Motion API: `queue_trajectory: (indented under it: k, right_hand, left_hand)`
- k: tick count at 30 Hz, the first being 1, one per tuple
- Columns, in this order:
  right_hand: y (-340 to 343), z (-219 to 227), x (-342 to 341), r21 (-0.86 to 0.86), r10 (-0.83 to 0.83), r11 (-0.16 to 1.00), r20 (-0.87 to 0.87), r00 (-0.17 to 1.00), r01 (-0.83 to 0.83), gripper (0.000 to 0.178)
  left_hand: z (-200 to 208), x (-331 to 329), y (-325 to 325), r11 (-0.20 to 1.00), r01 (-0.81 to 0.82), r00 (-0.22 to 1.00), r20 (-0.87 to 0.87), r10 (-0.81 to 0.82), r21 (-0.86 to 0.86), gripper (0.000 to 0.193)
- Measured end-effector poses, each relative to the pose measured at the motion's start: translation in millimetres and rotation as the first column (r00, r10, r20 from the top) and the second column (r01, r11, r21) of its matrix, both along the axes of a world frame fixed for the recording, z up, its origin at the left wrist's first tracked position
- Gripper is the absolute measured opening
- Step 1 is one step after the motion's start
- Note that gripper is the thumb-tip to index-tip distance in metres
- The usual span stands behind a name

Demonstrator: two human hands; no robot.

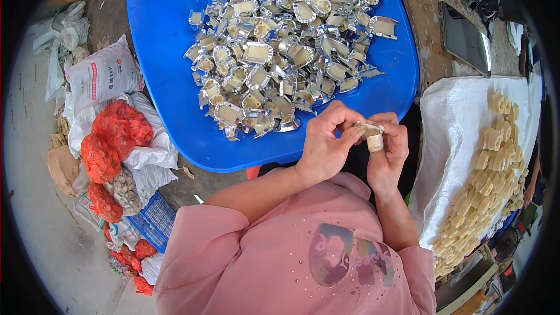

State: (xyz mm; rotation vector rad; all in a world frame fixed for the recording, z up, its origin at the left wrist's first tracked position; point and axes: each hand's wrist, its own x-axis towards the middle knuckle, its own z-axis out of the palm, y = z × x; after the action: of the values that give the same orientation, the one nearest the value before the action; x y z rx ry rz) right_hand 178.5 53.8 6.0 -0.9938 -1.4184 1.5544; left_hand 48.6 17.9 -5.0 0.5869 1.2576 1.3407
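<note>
Both my hands meet in front of my chest, over the near right edge of a blue plastic tub (157,52). My left hand (328,143) pinches the upper end of a small cream-coloured plastic part (375,142) between thumb and fingers. Around the same part my right hand (388,154) has its fingers curled, holding it from the right. Fingers cover some of the piece, so its full shape is hidden. Heaped in the tub are many small shiny silver parts (256,52) with cream-coloured inner faces.
To the right, a white woven sheet (437,116) bears many cream-coloured parts (484,181). A dark tablet-like device (465,38) lies beyond it. On the left are a printed white sack (102,76), red plastic bags (119,128) and a blue crate (153,221).
</note>
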Motion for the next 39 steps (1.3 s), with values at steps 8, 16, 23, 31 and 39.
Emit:
queue_trajectory:
  k: [8,16,23,31,39]
  right_hand:
    - [10.6,-7.3,5.4,-0.069,0.026,0.997,-0.029,0.999,-0.028,0.018]
    - [8.3,-10.1,1.4,0.09,-0.01,0.996,0.122,0.992,-0.001,0.015]
    - [23.9,-21.3,2.6,0.038,0.001,0.999,0.178,0.984,-0.008,0.019]
    - [66.0,-21.7,-1.6,0.122,-0.148,0.986,0.324,0.935,0.114,0.036]
    - [61.5,-34.5,-29.4,0.165,0.136,0.947,0.575,0.807,-0.277,0.038]
  left_hand:
    - [-7.0,0.3,9.0,0.983,-0.122,0.975,-0.169,0.144,0.14,0.009]
    - [1.8,-1.4,10.7,0.999,-0.008,0.971,-0.24,0.02,0.05,0.006]
    - [-3.5,-17.4,9.1,0.986,0.104,0.922,-0.385,-0.048,0.127,0.029]
    - [-30.4,-93.0,-25.9,0.909,0.394,0.357,-0.888,-0.29,-0.138,0.04]
    - [-30.3,-115.4,-40.6,0.857,0.445,0.033,-0.952,-0.305,-0.259,0.041]
